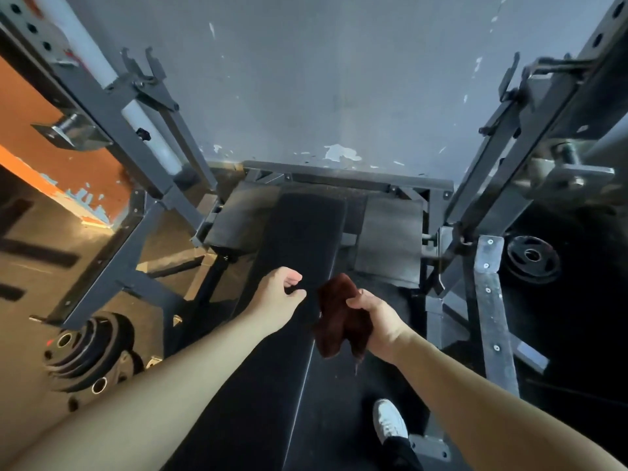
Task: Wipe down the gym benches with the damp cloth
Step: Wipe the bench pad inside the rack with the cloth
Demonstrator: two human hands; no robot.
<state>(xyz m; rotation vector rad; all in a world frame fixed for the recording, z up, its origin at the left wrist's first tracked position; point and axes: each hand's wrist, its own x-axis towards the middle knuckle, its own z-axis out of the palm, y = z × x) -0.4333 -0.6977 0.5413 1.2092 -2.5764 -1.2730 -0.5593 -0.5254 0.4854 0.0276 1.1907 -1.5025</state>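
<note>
- Head view: the right hand grips a bunched dark-red cloth, which hangs from its curled fingers, seemingly just above the bench pad.
- Left hand: fingers loosely curled, holding nothing, just beside the cloth.
- Progress (judged): cloth apparently off the pad; no damp streaks discernible; wiping of this bench remains.
- Materials: cloth soft, crumpled; pad long, matte black, extending beyond the fingertips; steel rack upright outboard of the left fingers.

Open lane down the bench pad
Hemmed in by the slanted left upright and right upright; blocked at the far end by a crossbar and the wall
</note>
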